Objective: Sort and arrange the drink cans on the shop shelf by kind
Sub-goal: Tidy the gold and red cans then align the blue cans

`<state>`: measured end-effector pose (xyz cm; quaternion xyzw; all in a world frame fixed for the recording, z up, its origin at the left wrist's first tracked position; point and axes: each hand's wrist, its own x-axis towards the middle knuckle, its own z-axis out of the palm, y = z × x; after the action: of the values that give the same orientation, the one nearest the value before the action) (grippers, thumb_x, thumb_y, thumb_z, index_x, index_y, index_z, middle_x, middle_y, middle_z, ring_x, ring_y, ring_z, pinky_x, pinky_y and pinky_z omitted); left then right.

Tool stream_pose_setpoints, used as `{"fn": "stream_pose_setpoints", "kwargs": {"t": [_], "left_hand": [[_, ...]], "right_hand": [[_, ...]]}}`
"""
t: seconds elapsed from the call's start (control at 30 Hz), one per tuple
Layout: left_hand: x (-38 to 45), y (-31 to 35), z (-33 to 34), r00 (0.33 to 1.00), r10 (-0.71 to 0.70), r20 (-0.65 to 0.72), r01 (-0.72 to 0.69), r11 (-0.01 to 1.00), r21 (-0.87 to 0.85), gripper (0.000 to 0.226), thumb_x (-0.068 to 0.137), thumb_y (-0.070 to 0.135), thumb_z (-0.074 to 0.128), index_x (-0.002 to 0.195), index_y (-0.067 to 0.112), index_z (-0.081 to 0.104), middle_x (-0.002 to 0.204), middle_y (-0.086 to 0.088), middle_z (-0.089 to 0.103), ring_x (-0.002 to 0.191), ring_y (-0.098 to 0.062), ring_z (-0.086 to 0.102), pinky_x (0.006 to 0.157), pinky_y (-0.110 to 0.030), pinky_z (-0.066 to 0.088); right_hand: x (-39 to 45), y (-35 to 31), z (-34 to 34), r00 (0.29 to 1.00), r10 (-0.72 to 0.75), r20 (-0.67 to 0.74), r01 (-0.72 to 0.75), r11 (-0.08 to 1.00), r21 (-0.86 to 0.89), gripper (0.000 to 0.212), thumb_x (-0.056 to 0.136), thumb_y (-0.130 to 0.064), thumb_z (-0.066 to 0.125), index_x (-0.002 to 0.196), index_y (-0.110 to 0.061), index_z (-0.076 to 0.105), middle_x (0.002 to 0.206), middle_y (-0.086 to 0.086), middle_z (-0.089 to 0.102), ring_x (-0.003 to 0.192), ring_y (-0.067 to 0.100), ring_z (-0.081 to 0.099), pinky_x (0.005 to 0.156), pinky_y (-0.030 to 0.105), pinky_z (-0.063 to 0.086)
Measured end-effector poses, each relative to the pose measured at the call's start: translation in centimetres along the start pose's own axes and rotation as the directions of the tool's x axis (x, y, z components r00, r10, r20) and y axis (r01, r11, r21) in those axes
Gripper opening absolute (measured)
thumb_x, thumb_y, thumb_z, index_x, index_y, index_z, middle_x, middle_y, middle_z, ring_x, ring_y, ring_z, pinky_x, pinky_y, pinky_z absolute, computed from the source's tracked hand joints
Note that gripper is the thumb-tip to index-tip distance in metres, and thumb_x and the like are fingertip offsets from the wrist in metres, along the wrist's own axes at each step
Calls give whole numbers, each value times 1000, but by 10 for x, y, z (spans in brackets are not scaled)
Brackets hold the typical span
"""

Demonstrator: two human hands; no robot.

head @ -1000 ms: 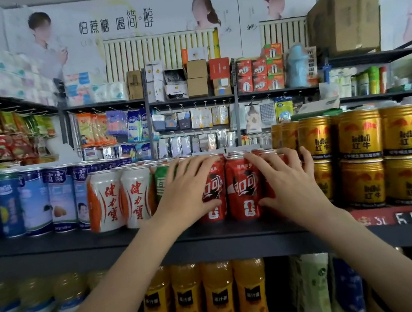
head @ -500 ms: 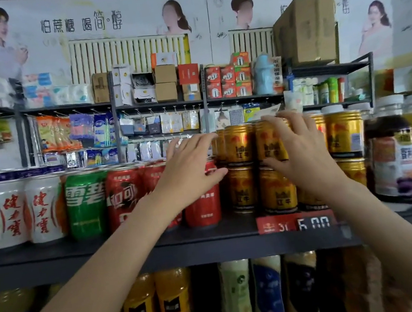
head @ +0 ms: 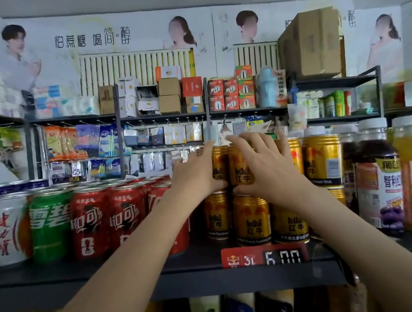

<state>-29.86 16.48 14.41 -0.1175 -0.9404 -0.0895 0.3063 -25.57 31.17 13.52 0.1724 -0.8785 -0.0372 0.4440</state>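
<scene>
Both hands have slid rightward off the red cans [head: 125, 217] since 1 s ago and now meet on the gold cans [head: 250, 219]. Those are short, glossy metal cylinders with ribbed rims, stacked in 2 tiers on the dark flat shelf [head: 56, 276], between the red cans on their left and the bottles [head: 377, 182] on their right. A taller green can [head: 49, 223] and white cans [head: 3, 231] stand further left, all upright and smooth-sided.

On the upper tier, the left hand [head: 197, 173] cups the left side of a gold can, fingers straight and lying along its curve. Beside it, the right hand [head: 265, 165] is spread wide across the front of the neighbouring upper cans, fingers fanned over their tops, thumb tucked low at the seam between tiers. Neither hand is curled round a can; both press flat. Forearms reach up from below, converging.

A red price tag [head: 264, 256] clips to the shelf edge beneath.
</scene>
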Motion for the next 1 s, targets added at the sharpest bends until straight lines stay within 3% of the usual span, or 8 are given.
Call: {"fn": "stream_pose_setpoints", "kwargs": {"t": [0.1,0.27,0.47,1.0], "left_hand": [[8,3,4,998,-43,38,44,998,-37,97,77,44,69,145,32,1,136,-19,40,122,-36,44,105,-49,32],[17,4,-1,994,-44,99,64,978,-201,80,78,32,70,138,27,16,116,-7,58,103,-26,56,88,-43,47],[12,-1,-15,992,-53,112,65,993,-103,78,76,42,70,134,25,20,117,-4,58,107,-26,56,91,-39,39],[1,-21,-37,969,77,237,-9,962,-274,82,74,34,75,132,24,19,113,-6,56,100,-25,57,89,-42,47]], "right_hand": [[-4,8,-2,999,-23,49,24,999,-32,105,70,-54,70,147,-32,2,151,0,12,142,22,5,111,53,-12],[-9,11,0,999,-31,42,32,999,-34,103,71,-56,69,146,-35,2,152,-2,9,142,21,5,111,52,-11],[-9,11,0,999,-20,49,22,999,-36,104,71,-56,69,147,-35,1,152,-1,9,142,21,6,111,53,-10],[-9,3,-3,997,28,69,-27,1000,-16,109,71,-53,71,147,-33,-4,154,-5,7,143,18,5,111,55,-10]]}}
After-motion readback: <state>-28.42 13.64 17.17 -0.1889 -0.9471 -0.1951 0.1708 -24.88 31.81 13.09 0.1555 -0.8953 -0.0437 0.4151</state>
